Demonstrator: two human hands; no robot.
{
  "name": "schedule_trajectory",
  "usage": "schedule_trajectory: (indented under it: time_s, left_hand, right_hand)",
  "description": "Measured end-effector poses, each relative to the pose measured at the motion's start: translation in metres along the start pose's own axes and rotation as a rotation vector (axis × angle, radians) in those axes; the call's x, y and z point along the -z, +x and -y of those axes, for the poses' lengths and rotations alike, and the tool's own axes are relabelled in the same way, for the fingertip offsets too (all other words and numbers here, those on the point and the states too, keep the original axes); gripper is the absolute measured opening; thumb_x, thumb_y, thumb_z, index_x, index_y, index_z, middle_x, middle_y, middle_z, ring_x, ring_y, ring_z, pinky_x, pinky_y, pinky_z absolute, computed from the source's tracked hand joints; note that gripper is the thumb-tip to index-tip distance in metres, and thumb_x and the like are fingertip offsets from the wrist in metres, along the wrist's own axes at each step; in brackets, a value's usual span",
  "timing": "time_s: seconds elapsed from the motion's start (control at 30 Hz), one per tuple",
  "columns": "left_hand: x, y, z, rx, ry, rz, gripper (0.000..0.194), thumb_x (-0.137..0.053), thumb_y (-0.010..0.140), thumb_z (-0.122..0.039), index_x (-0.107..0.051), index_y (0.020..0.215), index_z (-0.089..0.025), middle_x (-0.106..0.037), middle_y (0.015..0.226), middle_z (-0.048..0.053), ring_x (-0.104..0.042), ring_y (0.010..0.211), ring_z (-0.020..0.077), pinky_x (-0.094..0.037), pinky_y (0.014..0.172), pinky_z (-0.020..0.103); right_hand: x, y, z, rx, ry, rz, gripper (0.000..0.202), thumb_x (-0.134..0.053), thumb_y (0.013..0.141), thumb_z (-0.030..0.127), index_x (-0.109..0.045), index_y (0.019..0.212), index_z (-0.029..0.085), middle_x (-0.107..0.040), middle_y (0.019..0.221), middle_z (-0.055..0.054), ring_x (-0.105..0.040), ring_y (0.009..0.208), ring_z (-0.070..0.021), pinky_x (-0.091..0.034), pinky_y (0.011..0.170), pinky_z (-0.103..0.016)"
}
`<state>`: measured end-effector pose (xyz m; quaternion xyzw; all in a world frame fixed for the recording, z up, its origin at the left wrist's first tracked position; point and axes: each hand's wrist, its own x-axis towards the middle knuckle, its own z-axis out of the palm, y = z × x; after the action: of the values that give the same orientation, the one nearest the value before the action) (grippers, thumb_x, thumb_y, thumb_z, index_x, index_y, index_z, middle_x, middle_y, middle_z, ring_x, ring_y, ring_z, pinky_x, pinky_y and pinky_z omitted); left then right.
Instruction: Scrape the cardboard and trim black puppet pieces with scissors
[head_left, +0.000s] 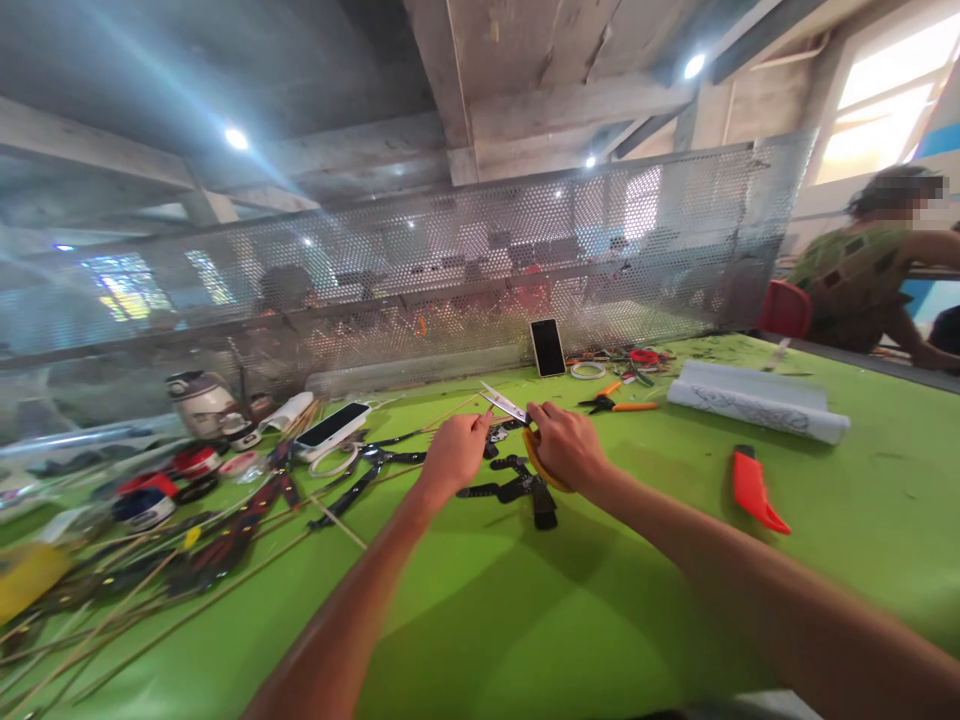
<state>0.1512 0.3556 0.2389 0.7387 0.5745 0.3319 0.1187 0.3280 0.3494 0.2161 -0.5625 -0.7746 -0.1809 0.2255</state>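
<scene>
My right hand is closed on a pair of scissors. Their yellow handle shows under my palm, and the blades point up and left, parted. Close by on the left, my left hand is closed in a pinch near the blades. Whatever sits between its fingertips is too small to make out. Just below the hands, black branching strips lie on the green tabletop. More dark strips joined to thin sticks lie left of my left hand.
Behind are a propped tablet, a white ring and orange-handled pliers. At right lie a paper roll and a red-handled tool. Tape rolls, a phone and sticks crowd the left. A person sits far right.
</scene>
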Motion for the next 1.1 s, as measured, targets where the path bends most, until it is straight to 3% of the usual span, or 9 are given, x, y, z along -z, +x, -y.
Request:
schedule_trajectory:
  time_s: [0.4, 0.63, 0.73, 0.9, 1.0, 1.1]
  left_hand:
    - [-0.002, 0.007, 0.014, -0.006, 0.160, 0.058, 0.047, -0.038, 0.096, -0.037, -0.039, 0.052, -0.019, -0.036, 0.050, -0.003, -0.033, 0.048, 0.0116, -0.020, 0.051, 0.027]
    - [-0.005, 0.012, 0.024, 0.018, 0.265, 0.133, 0.035, -0.048, 0.095, -0.043, -0.059, 0.079, -0.013, -0.056, 0.067, -0.002, -0.054, 0.058, 0.0104, -0.047, 0.060, 0.027]
    - [-0.006, 0.012, 0.026, 0.014, 0.287, 0.163, 0.031, -0.051, 0.094, -0.041, -0.061, 0.089, -0.013, -0.062, 0.078, 0.001, -0.060, 0.067, 0.0122, -0.052, 0.066, 0.030]
    - [-0.007, 0.012, 0.030, 0.000, 0.286, 0.163, 0.030, -0.051, 0.094, -0.040, -0.061, 0.091, -0.012, -0.062, 0.080, 0.001, -0.060, 0.067, 0.0122, -0.052, 0.065, 0.030]
    - [-0.009, 0.012, 0.030, -0.017, 0.266, 0.116, 0.034, -0.048, 0.095, -0.042, -0.059, 0.081, -0.013, -0.056, 0.069, -0.002, -0.053, 0.058, 0.0106, -0.047, 0.060, 0.027]
    - [-0.013, 0.011, 0.027, -0.069, 0.223, 0.057, 0.043, -0.037, 0.098, -0.041, -0.052, 0.066, -0.016, -0.045, 0.056, -0.004, -0.045, 0.053, 0.0108, -0.036, 0.056, 0.025]
  right_hand:
    - [0.002, 0.001, 0.008, 0.002, -0.027, 0.110, 0.029, -0.038, 0.091, 0.019, -0.058, 0.112, 0.014, -0.066, 0.100, -0.014, -0.064, 0.085, -0.0228, -0.042, 0.067, -0.029]
    - [-0.002, 0.002, 0.009, 0.018, -0.015, 0.160, 0.031, -0.037, 0.091, 0.017, -0.059, 0.113, 0.012, -0.066, 0.101, -0.017, -0.064, 0.086, -0.0231, -0.044, 0.068, -0.029]
    - [-0.004, 0.002, 0.009, 0.017, 0.003, 0.177, 0.032, -0.038, 0.090, 0.014, -0.059, 0.113, 0.011, -0.066, 0.100, -0.017, -0.064, 0.084, -0.0234, -0.045, 0.067, -0.030]
    - [-0.006, 0.002, 0.010, -0.002, 0.069, 0.196, 0.030, -0.040, 0.091, 0.014, -0.060, 0.113, 0.011, -0.066, 0.101, -0.016, -0.065, 0.087, -0.0234, -0.046, 0.071, -0.031]
    - [-0.008, 0.004, 0.006, -0.032, 0.153, 0.213, 0.027, -0.043, 0.094, 0.021, -0.061, 0.112, 0.012, -0.068, 0.098, -0.012, -0.065, 0.084, -0.0204, -0.047, 0.073, -0.033]
    - [-0.007, 0.008, -0.004, -0.046, 0.287, 0.253, 0.020, -0.053, 0.090, 0.025, -0.067, 0.095, 0.013, -0.069, 0.082, -0.005, -0.063, 0.071, -0.0151, -0.047, 0.067, -0.029]
